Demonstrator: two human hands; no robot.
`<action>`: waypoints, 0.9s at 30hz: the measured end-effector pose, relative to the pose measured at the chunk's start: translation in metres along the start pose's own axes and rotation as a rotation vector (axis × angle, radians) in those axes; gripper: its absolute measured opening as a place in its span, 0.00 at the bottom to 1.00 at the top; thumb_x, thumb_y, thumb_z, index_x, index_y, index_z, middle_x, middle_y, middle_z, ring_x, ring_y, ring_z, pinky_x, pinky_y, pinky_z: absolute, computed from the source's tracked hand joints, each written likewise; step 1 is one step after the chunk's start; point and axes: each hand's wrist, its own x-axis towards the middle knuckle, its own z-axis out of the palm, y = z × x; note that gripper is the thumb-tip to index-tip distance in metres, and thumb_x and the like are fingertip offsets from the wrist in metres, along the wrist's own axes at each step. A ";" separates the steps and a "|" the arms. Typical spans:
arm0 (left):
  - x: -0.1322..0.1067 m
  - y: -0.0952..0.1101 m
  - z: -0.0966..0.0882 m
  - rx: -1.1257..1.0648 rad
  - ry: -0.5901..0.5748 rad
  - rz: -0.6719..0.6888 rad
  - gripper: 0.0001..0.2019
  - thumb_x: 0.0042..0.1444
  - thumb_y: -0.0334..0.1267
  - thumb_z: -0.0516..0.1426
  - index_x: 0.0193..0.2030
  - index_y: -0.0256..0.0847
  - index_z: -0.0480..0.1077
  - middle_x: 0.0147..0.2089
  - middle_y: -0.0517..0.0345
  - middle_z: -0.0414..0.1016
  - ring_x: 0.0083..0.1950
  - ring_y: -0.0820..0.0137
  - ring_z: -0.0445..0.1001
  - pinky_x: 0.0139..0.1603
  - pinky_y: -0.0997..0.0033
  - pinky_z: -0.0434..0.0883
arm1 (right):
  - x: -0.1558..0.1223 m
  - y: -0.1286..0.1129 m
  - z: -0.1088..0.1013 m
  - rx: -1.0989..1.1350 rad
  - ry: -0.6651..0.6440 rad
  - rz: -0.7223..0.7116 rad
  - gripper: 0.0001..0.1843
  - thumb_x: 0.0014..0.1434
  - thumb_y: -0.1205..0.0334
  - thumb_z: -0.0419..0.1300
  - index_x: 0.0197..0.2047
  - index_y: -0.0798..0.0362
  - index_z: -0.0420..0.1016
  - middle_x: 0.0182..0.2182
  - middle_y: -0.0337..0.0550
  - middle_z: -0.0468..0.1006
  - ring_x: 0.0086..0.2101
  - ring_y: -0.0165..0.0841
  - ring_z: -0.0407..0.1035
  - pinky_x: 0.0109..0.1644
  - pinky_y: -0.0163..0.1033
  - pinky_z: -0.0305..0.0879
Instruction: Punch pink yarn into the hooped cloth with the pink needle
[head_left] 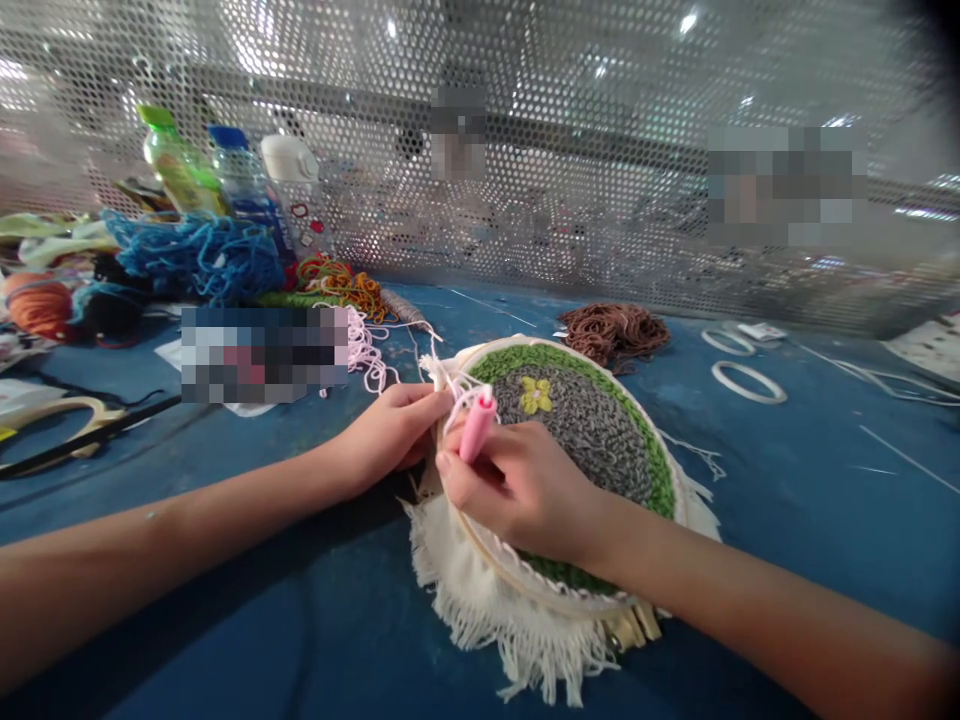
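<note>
My right hand (pixel 517 490) is clenched around a chunky pink punch needle (pixel 477 425), right over the nubbly grey loops (pixel 574 430) inside a wooden embroidery hoop (pixel 525 585). My left hand (pixel 390 430) is curled around the hoop's rim, gripping it, with fluffy pink yarn (pixel 366 350) trailing past. The hoop lies on the blue desk (pixel 787 500), with a shaggy white fringe (pixel 480 620) spilling out below, a mossy green border (pixel 652 470) and a little yellow flower (pixel 535 395). Tangled brown yarn (pixel 611 335) sits just past it, and two pale rings (pixel 748 382) lie off to the right.
</note>
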 end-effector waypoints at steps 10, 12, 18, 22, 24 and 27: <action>0.002 0.001 -0.003 -0.062 -0.051 -0.028 0.15 0.53 0.45 0.55 0.22 0.41 0.57 0.16 0.70 0.46 0.15 0.82 0.43 0.13 0.82 0.43 | 0.003 0.000 0.004 0.694 0.210 0.136 0.13 0.59 0.67 0.52 0.23 0.52 0.56 0.22 0.33 0.58 0.22 0.24 0.54 0.25 0.32 0.56; 0.003 0.001 -0.003 -0.057 -0.044 -0.036 0.16 0.54 0.46 0.55 0.23 0.41 0.56 0.17 0.70 0.46 0.15 0.82 0.44 0.13 0.82 0.44 | 0.001 0.003 0.006 0.738 0.272 0.131 0.17 0.63 0.62 0.52 0.22 0.53 0.58 0.21 0.32 0.58 0.20 0.23 0.53 0.23 0.31 0.54; 0.004 0.000 -0.003 -0.049 -0.067 -0.032 0.18 0.55 0.49 0.55 0.23 0.41 0.54 0.16 0.71 0.46 0.15 0.82 0.44 0.13 0.82 0.44 | -0.006 0.000 0.005 0.698 0.428 0.078 0.23 0.65 0.55 0.52 0.19 0.54 0.58 0.18 0.32 0.56 0.19 0.21 0.52 0.19 0.29 0.48; 0.004 -0.001 -0.004 -0.037 -0.066 -0.047 0.19 0.55 0.48 0.55 0.22 0.41 0.53 0.16 0.71 0.47 0.15 0.82 0.44 0.13 0.81 0.43 | -0.007 0.001 0.006 0.769 0.562 0.197 0.22 0.64 0.54 0.53 0.21 0.54 0.60 0.18 0.32 0.58 0.15 0.20 0.51 0.14 0.29 0.44; 0.003 -0.001 -0.003 -0.036 -0.065 -0.046 0.18 0.55 0.47 0.55 0.22 0.41 0.53 0.16 0.71 0.47 0.15 0.82 0.45 0.13 0.81 0.43 | -0.008 0.002 0.007 0.787 0.549 0.222 0.21 0.64 0.53 0.53 0.22 0.53 0.61 0.17 0.31 0.58 0.14 0.20 0.51 0.14 0.30 0.44; 0.004 0.000 -0.002 -0.036 -0.060 -0.044 0.18 0.56 0.47 0.55 0.22 0.41 0.54 0.15 0.71 0.47 0.14 0.82 0.45 0.14 0.81 0.43 | -0.007 0.004 0.007 0.753 0.522 0.212 0.20 0.64 0.53 0.53 0.24 0.53 0.61 0.17 0.31 0.57 0.15 0.20 0.51 0.15 0.30 0.47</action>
